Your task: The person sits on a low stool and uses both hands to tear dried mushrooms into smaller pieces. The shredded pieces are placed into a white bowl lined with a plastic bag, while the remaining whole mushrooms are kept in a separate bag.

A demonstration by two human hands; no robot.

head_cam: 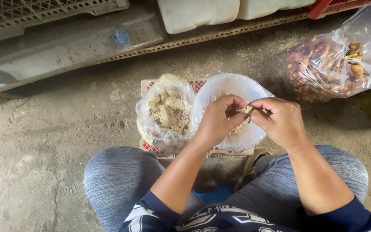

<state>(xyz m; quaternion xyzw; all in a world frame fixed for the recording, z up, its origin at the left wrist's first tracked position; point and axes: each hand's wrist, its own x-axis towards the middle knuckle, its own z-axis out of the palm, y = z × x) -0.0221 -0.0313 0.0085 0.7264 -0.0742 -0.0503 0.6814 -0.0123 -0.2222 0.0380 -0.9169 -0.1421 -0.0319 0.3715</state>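
While both hands are raised over a white plastic bowl [226,86], a small pale piece of ginger [246,109] is pinched between the fingers of the left hand [217,120] and the right hand [280,121]. The bowl is set on a red and white crate [151,148] on the concrete floor [44,141], touching a clear bag of pale peelings [166,112]. A larger clear bag of ginger roots [327,64] is seen well apart at the upper right.

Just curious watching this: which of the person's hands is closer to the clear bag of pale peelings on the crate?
Left. The left hand is right beside the bag of pale peelings, nearly touching it; the right hand is farther off, over the white bowl.
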